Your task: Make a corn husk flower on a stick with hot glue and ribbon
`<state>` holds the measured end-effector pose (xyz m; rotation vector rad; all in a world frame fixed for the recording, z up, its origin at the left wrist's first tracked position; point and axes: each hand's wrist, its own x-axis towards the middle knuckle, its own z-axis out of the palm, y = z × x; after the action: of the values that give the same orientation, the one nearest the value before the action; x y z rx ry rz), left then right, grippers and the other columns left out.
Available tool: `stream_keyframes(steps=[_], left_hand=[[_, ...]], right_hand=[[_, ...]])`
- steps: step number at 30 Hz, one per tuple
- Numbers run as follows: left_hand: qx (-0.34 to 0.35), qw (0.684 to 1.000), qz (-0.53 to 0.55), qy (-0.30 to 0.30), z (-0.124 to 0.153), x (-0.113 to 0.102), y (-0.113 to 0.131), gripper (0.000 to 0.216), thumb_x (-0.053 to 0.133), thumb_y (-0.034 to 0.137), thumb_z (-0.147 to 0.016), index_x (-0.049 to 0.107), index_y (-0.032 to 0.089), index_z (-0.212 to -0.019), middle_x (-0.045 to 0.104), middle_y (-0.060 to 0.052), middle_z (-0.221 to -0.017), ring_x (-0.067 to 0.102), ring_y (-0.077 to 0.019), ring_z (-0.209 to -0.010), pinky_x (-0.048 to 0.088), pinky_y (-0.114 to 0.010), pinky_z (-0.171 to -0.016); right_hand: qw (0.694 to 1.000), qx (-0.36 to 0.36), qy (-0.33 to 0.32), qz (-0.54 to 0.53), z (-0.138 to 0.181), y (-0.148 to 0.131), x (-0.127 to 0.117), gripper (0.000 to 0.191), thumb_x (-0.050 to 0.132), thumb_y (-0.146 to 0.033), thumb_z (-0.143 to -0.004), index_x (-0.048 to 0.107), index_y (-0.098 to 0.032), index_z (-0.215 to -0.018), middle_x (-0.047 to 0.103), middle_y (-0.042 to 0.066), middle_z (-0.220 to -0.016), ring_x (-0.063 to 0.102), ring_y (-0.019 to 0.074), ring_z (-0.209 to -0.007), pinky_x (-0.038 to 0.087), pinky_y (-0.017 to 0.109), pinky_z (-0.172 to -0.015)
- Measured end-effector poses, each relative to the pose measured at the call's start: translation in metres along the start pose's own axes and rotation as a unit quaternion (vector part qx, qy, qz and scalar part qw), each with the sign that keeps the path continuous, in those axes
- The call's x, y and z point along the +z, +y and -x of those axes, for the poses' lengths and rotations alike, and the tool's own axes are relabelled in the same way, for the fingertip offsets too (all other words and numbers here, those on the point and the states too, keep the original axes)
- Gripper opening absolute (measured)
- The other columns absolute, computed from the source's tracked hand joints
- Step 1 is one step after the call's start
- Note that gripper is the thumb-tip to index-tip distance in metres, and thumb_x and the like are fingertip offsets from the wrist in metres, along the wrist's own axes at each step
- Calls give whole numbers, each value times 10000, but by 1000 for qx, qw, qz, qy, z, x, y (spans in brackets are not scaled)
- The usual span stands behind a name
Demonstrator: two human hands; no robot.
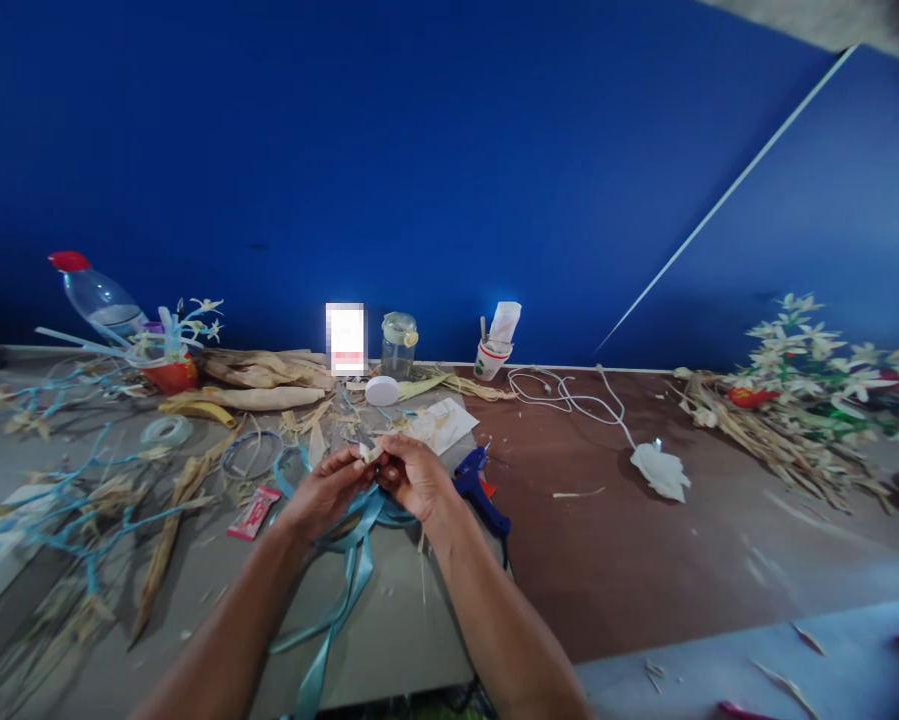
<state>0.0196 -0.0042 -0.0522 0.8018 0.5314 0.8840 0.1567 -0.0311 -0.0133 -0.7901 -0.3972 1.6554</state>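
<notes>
Quickly, left to right: clear bottle with red cap (104, 300) leaning at the far left, beside a red container (170, 375) with pale flowers. Light-blue wrapped stems (126, 530) spread over the grey side of the counter (389, 640). Dried husks (261, 367) piled along the back, yellow curved piece (198, 410) just in front, then tape roll (167, 431) and pink packet (254, 513) nearer the person. Left hand (333, 490): fingers narrow, pinching a small pale piece (370, 453), which sits off the surface between both hands. Light-blue ribbon (357, 570) under the hands, tails trailing toward the person. Lidded jar (399, 345) behind, white round disc (382, 390) in front of it. Right hand (419, 475): fingers closed together on the same piece from its right; exact grip partly hidden. White paper (453, 425) lies behind that hand; blue glue gun (483, 490) just right of it. Further right: cup (492, 360) with white paper stuck in, white cable (569, 395), crumpled white bundle (660, 472), dry stalks (786, 450) with white flowers (809, 345).
</notes>
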Motion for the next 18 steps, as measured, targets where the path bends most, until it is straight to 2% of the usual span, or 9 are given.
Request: stream_keyframes(steps=[5, 10, 14, 18], left_hand=[[17, 1000, 2, -16, -2, -4, -2, 101, 718, 210, -682, 681, 151, -755, 640, -30, -714, 561, -125, -676, 425, -249, -649], [26, 997, -70, -28, -2, -7, -1, 88, 727, 200, -673, 687, 146, -730, 634, -24, -707, 547, -127, -680, 414, -259, -675], [22, 993, -102, -47, -1, -7, 3, 126, 684, 236, -722, 691, 138, -802, 641, -46, -733, 566, -155, -718, 418, -291, -721], [34, 992, -105, -64, 0, -6, 6, 188, 642, 309, -760, 679, 139, -832, 634, -50, -723, 561, -157, -713, 413, -284, -712]], right_hand=[[1000, 2, 0, -1, -1, 0, -2, 155, 697, -195, -575, 560, -137, -532, 526, -43, -445, 388, 36, -364, 265, 166, -387], [1000, -9, -13, 23, -3, 2, -5, 162, 692, -232, -586, 570, -135, -540, 556, -23, -470, 409, 48, -377, 289, 177, -388], [999, -14, -15, 27, -3, 2, -7, 187, 688, -249, -589, 541, -149, -532, 526, -42, -450, 405, 57, -367, 338, 199, -407], [999, -21, 19, 39, -3, 1, -7, 175, 693, -227, -558, 538, -146, -556, 517, -59, -453, 369, 29, -352, 275, 168, -388]])
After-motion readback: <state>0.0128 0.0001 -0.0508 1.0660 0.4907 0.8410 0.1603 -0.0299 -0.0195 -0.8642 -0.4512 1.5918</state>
